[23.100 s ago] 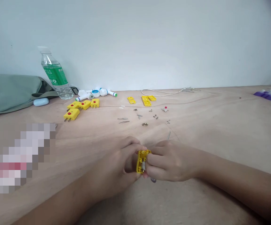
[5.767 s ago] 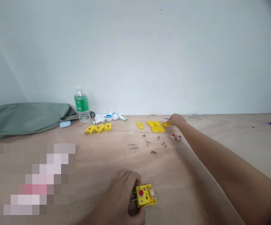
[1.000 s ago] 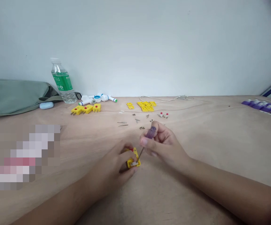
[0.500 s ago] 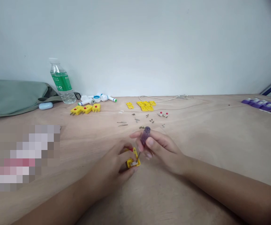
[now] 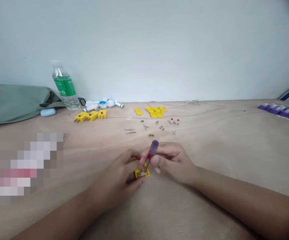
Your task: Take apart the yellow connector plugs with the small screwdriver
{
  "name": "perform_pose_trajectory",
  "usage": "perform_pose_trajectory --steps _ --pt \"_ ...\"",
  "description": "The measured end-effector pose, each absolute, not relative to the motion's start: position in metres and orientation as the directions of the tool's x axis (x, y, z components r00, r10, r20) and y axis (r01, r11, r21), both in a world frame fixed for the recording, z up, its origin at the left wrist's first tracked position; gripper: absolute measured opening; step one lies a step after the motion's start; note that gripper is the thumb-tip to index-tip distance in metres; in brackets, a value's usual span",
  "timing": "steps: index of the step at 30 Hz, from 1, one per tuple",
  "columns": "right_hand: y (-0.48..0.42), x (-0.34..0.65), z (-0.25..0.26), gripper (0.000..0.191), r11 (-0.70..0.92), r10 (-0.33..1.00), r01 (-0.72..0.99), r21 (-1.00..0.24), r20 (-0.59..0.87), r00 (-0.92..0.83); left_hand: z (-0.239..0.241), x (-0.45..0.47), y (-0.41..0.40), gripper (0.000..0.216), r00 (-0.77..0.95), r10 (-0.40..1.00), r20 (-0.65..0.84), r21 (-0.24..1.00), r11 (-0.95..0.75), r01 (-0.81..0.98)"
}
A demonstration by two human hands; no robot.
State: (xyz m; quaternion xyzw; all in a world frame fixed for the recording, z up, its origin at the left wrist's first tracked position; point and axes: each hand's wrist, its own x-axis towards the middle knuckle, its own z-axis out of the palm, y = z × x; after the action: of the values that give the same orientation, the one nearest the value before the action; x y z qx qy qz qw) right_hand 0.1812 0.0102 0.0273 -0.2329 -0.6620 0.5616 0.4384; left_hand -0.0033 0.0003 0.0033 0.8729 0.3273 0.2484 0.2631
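My left hand (image 5: 123, 171) grips an open yellow plug housing (image 5: 147, 173) low over the table, its fingers covering much of it. A pale strip with a small screw at its end shows inside the housing, and a bit of red shows under my fingers. My right hand (image 5: 173, 161) pinches a small screwdriver (image 5: 153, 148) with a clear purple handle. The screwdriver leans slightly, and its tip reaches down to the pale strip at the housing's near end. Just beyond my hands lie some small brass parts (image 5: 151, 135).
Behind lie metal strips (image 5: 129, 130), screws, red-topped switches (image 5: 174, 121), yellow housing pieces (image 5: 156, 112) and a white cord (image 5: 169, 107). Back left are yellow plugs (image 5: 91, 115), a water bottle (image 5: 64, 86), an earbud-like case (image 5: 48, 112) and a green bag (image 5: 14, 103). Purple-white items (image 5: 282, 111) lie far right.
My right hand's fingers have closed in around the screwdriver, whose handle sits slightly lower and further left. The left hand still holds the yellow plug housing in about the same place.
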Motion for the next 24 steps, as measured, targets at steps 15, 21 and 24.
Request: perform_pose_trajectory --steps 15,21,24 --pt "0.0125 0.1787 0.0210 0.023 0.113 0.856 -0.302 -0.947 0.247 -0.454 0.0041 -0.0038 0.0004 0.020 0.665 0.695 0.274 0.613 -0.659 0.436" --pt "0.0136 0.1783 0.0176 0.020 0.128 0.759 -0.313 -0.941 0.296 -0.580 0.0054 -0.0041 0.0000 0.029 0.667 0.697 0.262 0.630 -0.648 0.429" --pt "0.0121 0.1785 0.0179 0.024 0.109 0.752 -0.335 -0.936 0.298 -0.588 0.0060 -0.0039 0.0002 0.031 0.670 0.689 0.277 0.629 -0.657 0.415"
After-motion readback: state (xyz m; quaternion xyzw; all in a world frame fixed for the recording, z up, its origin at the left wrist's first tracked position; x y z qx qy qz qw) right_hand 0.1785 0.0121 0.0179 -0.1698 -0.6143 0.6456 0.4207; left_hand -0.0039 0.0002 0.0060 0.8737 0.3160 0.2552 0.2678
